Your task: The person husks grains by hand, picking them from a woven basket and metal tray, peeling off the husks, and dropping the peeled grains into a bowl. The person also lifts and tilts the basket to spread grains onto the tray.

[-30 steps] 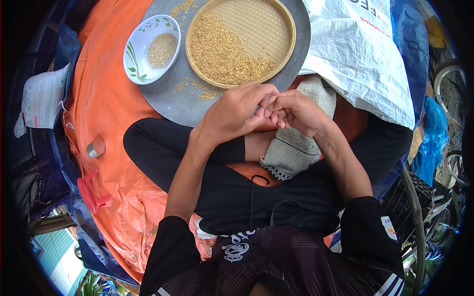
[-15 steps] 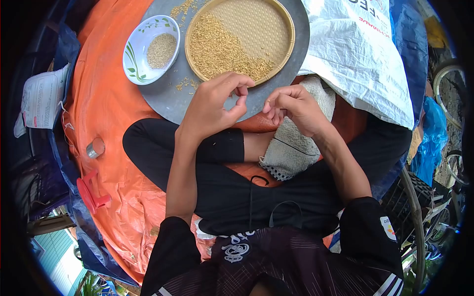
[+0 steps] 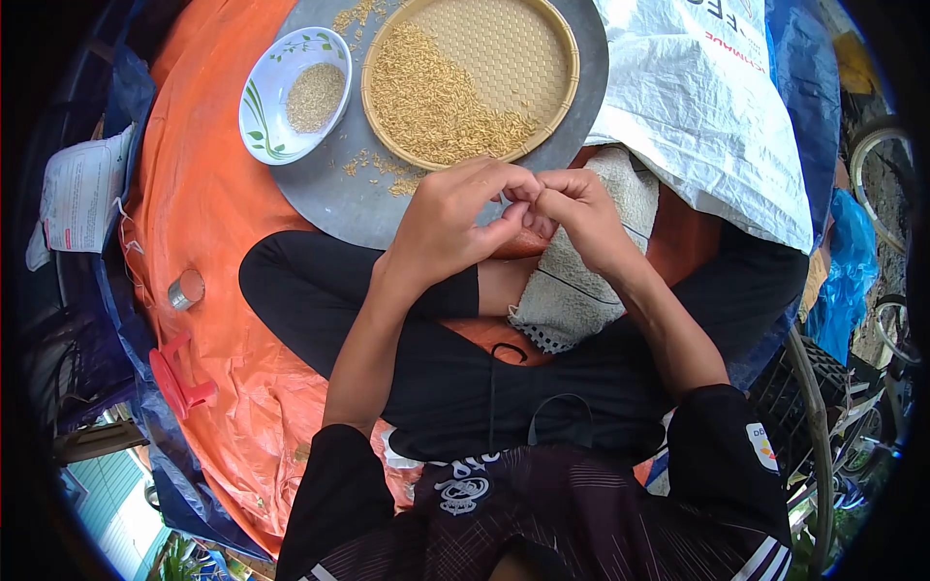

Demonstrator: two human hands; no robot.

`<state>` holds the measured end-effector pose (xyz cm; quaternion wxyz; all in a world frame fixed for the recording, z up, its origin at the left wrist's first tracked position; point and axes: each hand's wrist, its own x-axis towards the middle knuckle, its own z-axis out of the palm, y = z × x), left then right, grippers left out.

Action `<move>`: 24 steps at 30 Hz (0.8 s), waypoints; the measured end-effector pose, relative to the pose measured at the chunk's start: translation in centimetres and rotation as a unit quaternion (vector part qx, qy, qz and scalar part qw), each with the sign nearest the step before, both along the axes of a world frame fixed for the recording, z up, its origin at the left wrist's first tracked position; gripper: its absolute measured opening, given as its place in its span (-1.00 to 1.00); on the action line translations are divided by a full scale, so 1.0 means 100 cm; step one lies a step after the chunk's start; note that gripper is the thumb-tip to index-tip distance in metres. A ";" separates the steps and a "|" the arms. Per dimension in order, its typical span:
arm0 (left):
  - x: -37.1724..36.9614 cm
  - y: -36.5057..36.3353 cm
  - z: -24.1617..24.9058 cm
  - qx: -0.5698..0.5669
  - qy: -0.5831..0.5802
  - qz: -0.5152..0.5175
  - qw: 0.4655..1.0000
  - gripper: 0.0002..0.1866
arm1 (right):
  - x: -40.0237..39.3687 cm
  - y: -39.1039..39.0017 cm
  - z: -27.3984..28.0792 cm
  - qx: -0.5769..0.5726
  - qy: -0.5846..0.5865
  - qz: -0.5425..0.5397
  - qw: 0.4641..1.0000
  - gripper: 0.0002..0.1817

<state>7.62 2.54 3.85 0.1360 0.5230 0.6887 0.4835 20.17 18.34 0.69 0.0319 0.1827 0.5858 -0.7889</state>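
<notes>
My left hand (image 3: 453,221) and my right hand (image 3: 593,221) meet at the fingertips just below a round woven bamboo tray (image 3: 518,48). Thumbs and forefingers are pinched together; whatever lies between them is too small or hidden to make out. Golden unhusked rice grains (image 3: 426,92) cover the left and lower part of the woven tray. To its left, a white bowl with green leaf patterns (image 3: 269,97) contains a small heap of paler grains (image 3: 315,99). Both stand on a large grey round tray (image 3: 325,203), where some loose grains (image 3: 383,169) are scattered.
An orange tarp (image 3: 208,145) lies under everything. A white sack (image 3: 697,126) is at the upper right, and a grey cloth (image 3: 572,290) lies over my leg. On the left are a small tin can (image 3: 186,290) and a red plastic object (image 3: 176,378).
My hands, apart half a second ago, have come together until the fingertips touch. My left hand moved right and slightly down. The trays and bowl look almost unchanged.
</notes>
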 end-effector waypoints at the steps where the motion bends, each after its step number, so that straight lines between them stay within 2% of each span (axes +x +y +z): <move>1: 0.000 0.000 0.001 -0.005 -0.011 0.006 1.000 -0.70 | -0.001 -0.001 0.005 0.005 0.000 0.005 1.000 -0.76; 7: -0.006 -0.002 0.003 -0.014 -0.073 0.017 0.997 -0.67 | -0.004 0.003 0.013 0.009 0.020 0.021 1.000 -0.78; 14: -0.005 -0.001 0.003 -0.005 -0.050 0.021 0.999 -0.68 | -0.003 0.005 0.009 -0.003 0.010 0.023 1.000 -0.79; 17: -0.005 -0.001 0.006 -0.009 -0.049 0.010 0.999 -0.69 | -0.003 0.003 0.005 0.012 0.043 0.015 0.999 -0.78; 24: -0.005 -0.002 0.007 -0.005 -0.029 -0.007 1.000 -0.72 | -0.001 0.002 0.004 0.028 0.002 0.032 0.999 -0.75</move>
